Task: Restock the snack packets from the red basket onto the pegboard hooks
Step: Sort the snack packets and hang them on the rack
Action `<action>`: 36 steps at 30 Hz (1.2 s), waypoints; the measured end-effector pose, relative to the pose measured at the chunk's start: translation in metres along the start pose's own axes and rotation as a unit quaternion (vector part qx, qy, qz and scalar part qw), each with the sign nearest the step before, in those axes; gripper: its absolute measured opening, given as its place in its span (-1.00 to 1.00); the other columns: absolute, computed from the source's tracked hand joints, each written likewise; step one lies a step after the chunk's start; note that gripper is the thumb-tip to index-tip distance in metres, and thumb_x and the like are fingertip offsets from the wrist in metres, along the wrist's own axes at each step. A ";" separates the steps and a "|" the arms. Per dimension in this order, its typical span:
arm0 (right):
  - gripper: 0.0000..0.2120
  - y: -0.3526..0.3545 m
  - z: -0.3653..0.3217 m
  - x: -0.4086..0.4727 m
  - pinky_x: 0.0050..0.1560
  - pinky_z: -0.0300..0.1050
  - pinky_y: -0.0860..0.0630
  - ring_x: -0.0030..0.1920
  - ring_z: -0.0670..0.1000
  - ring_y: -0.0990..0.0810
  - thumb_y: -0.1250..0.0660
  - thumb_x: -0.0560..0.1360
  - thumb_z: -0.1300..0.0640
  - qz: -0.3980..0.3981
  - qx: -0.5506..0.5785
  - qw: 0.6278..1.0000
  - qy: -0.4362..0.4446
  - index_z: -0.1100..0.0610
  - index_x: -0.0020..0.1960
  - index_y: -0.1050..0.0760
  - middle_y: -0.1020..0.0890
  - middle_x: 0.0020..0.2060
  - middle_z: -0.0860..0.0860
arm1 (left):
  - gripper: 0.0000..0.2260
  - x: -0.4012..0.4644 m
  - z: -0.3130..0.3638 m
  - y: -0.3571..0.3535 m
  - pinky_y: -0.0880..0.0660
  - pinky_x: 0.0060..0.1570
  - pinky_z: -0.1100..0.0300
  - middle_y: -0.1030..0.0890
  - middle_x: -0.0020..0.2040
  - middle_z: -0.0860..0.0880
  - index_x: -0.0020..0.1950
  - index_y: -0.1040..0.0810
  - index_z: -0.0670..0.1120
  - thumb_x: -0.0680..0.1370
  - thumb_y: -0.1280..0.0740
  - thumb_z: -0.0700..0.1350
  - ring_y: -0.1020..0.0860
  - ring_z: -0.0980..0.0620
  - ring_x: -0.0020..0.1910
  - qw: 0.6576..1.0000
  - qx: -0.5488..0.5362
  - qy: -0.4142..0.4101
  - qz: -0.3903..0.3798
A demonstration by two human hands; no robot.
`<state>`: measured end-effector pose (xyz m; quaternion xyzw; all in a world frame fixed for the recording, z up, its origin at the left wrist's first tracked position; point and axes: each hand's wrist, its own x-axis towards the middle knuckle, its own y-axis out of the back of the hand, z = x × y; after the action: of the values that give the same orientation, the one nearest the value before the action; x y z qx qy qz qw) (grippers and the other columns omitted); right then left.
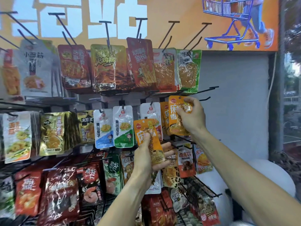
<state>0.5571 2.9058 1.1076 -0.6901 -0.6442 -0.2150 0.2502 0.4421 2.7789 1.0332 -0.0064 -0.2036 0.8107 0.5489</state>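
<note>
Glossy foil and plastic packets crowd the pegboard (232,101) in three rows, hung from thin black wire hooks. At far left hang a white packet (36,69) with dark lettering and, a row down, a pale pouch (17,136) showing yellow food. Next come crinkled gold packs (52,133), then two slim white sachets (104,128), one blue-cornered and its neighbour green-cornered.

The left hand (145,158) rises from the bottom centre, forearm angled up and right, wrist bent back. Its thumb presses the front of an orange packet (149,141), and the fingers curl behind; fingertips show past the packet's right edge. This packet is flat, rectangular and shiny, tilted with its top leaning left, with a red round logo and large pale characters; its lower part is see-through, showing dark strips inside.

The right hand (193,116) reaches in from the lower right on a long bare forearm. Its fingers pinch the upper right of a second orange packet (178,118) of the same print, held upright in the middle row in front of a stack of like packets (164,116). A small round hang hole sits near its top edge, just beneath a bare hook (205,90).
</note>
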 end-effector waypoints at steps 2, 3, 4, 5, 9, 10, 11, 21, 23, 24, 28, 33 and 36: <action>-0.64 0.001 -0.002 0.003 0.07 0.08 -0.64 0.08 0.05 -0.64 -0.47 0.56 0.14 0.000 -0.030 1.000 0.002 -0.05 0.29 -0.46 -0.59 0.18 -0.06 | -0.53 -0.001 0.002 0.001 -0.71 -0.25 0.06 -0.77 0.08 -0.14 0.34 -0.61 -0.02 0.70 -0.13 0.26 -0.76 -0.17 0.05 1.000 0.005 0.001 -0.009; -0.64 0.001 -0.003 0.004 0.08 0.09 -0.64 0.08 0.05 -0.64 -0.47 0.56 0.13 0.001 -0.040 0.999 0.001 -0.04 0.30 -0.47 -0.59 0.17 -0.07 | -0.52 -0.001 0.002 0.003 -0.71 -0.24 0.06 -0.77 0.09 -0.14 0.35 -0.61 -0.02 0.70 -0.13 0.26 -0.76 -0.16 0.06 1.000 0.009 0.000 -0.014; -0.63 0.002 -0.003 0.005 0.10 0.12 -0.64 0.09 0.06 -0.64 -0.47 0.55 0.13 0.003 -0.051 0.999 0.000 -0.05 0.30 -0.47 -0.59 0.17 -0.07 | -0.52 -0.001 0.002 0.003 -0.72 -0.23 0.05 -0.76 0.10 -0.14 0.36 -0.61 -0.02 0.70 -0.13 0.27 -0.75 -0.16 0.07 1.000 0.012 -0.002 -0.020; -0.63 0.003 -0.004 0.006 0.12 0.14 -0.64 0.11 0.06 -0.64 -0.47 0.55 0.12 0.005 -0.062 0.998 -0.001 -0.05 0.31 -0.48 -0.60 0.19 -0.07 | -0.52 -0.001 0.003 0.004 -0.72 -0.21 0.04 -0.76 0.11 -0.14 0.37 -0.61 -0.02 0.70 -0.12 0.26 -0.75 -0.16 0.08 1.000 0.015 -0.002 -0.025; -0.60 0.001 -0.006 0.008 0.14 0.18 -0.63 0.14 0.09 -0.64 -0.46 0.55 0.11 0.007 -0.093 0.996 -0.003 -0.08 0.35 -0.49 -0.61 0.26 -0.03 | -0.53 -0.002 0.004 0.005 -0.73 -0.18 0.02 -0.76 0.14 -0.11 0.37 -0.62 0.02 0.70 -0.12 0.27 -0.74 -0.11 0.13 0.999 0.026 0.000 -0.046; -0.59 0.000 -0.006 0.009 0.15 0.18 -0.62 0.15 0.10 -0.63 -0.45 0.55 0.12 0.008 -0.106 0.994 -0.001 -0.07 0.36 -0.49 -0.61 0.26 -0.02 | -0.53 -0.002 0.004 0.005 -0.73 -0.21 0.04 -0.76 0.14 -0.10 0.36 -0.62 0.03 0.70 -0.12 0.27 -0.74 -0.09 0.14 0.998 0.031 0.001 -0.048; -0.58 -0.001 -0.006 0.010 0.18 0.18 -0.61 0.18 0.11 -0.61 -0.45 0.54 0.13 0.005 -0.122 0.992 0.000 -0.07 0.37 -0.50 -0.61 0.26 -0.01 | -0.54 -0.002 0.003 0.005 -0.73 -0.24 0.05 -0.76 0.14 -0.09 0.35 -0.63 0.04 0.70 -0.12 0.27 -0.73 -0.09 0.14 0.998 0.033 0.002 -0.052; -0.48 -0.017 0.013 0.027 0.22 -0.02 -0.49 0.32 0.12 -0.55 -0.47 0.57 0.06 -0.091 -0.218 0.972 -0.011 -0.07 0.50 -0.42 -0.55 0.42 -0.01 | -0.57 -0.002 0.004 0.005 -0.66 -0.34 0.17 -0.75 0.00 -0.01 0.31 -0.68 0.14 0.66 -0.17 0.30 -0.71 0.08 -0.13 0.991 0.096 -0.024 -0.089; -0.54 -0.007 0.015 0.015 0.26 0.01 -0.53 0.30 0.10 -0.57 -0.43 0.60 0.01 -0.065 -0.201 0.977 -0.003 -0.07 0.48 -0.46 -0.59 0.36 -0.01 | -0.56 0.001 0.005 0.006 -0.65 -0.37 0.17 -0.75 0.08 -0.06 0.34 -0.66 0.12 0.66 -0.19 0.30 -0.71 0.07 -0.14 0.989 0.100 -0.039 -0.100; -0.59 0.000 0.015 0.004 0.26 0.06 -0.56 0.25 0.06 -0.59 -0.42 0.60 -0.04 -0.045 -0.158 0.986 0.000 -0.07 0.43 -0.50 -0.62 0.29 -0.02 | -0.56 0.003 0.004 0.005 -0.66 -0.37 0.17 -0.73 0.12 -0.07 0.34 -0.66 0.09 0.65 -0.21 0.30 -0.72 0.06 -0.12 0.988 0.104 -0.043 -0.101; -0.64 0.022 0.009 -0.051 0.15 0.06 -0.66 0.09 0.01 -0.71 -0.50 0.53 -0.07 -0.062 0.110 0.991 -0.052 -0.03 0.24 -0.48 -0.70 0.11 -0.01 | -0.60 0.009 -0.002 -0.014 -0.64 -0.42 0.18 -0.74 -0.08 -0.04 0.21 -0.66 0.00 0.63 -0.29 0.27 -0.72 -0.04 -0.14 0.984 0.128 -0.033 -0.118; -0.60 0.029 0.008 -0.045 -0.06 0.12 -0.71 -0.05 0.12 -0.76 -0.51 0.53 0.27 -0.011 0.179 0.982 -0.053 0.02 0.17 -0.35 -0.74 -0.01 0.15 | -0.56 0.022 -0.005 -0.045 -0.73 -0.18 -0.09 -0.77 -0.04 0.00 0.19 -0.65 0.02 0.61 -0.30 0.35 -0.75 -0.07 -0.13 0.959 0.246 -0.083 -0.111; -0.57 0.033 0.010 -0.018 -0.07 0.24 -0.71 -0.11 0.14 -0.76 -0.53 0.52 0.24 0.004 0.149 0.988 -0.031 -0.03 0.16 -0.33 -0.73 -0.06 0.16 | -0.49 0.035 0.002 -0.049 -0.69 -0.04 -0.08 -0.65 -0.02 0.15 0.40 -0.43 0.18 0.54 -0.42 0.35 -0.70 0.09 -0.11 0.913 0.342 -0.221 -0.015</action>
<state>0.5888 2.8966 1.0865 -0.6540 -0.6737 -0.0941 0.3309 0.4706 2.8252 1.0590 0.3640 -0.0299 0.8033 0.4703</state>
